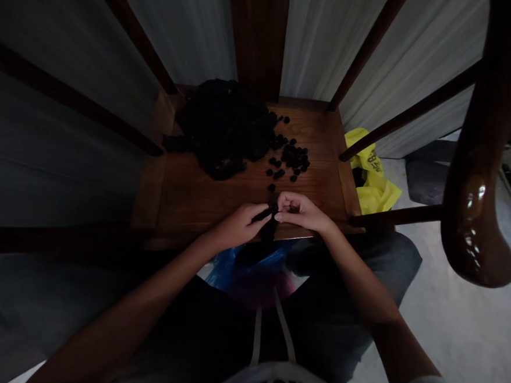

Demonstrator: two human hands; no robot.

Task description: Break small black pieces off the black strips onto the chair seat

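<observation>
My left hand and my right hand meet at the near edge of a wooden chair seat. Both pinch a small black strip that hangs down between them. The fingers of both hands are closed on it. A big heap of black pieces lies at the back of the seat. Several small round black pieces are scattered to its right, just beyond my hands.
Dark wooden chair rails rise around the seat, and a glossy wooden armrest hangs at the right. A yellow plastic bag lies right of the seat on the grey floor. A blue bag sits below the seat's front edge, by my lap.
</observation>
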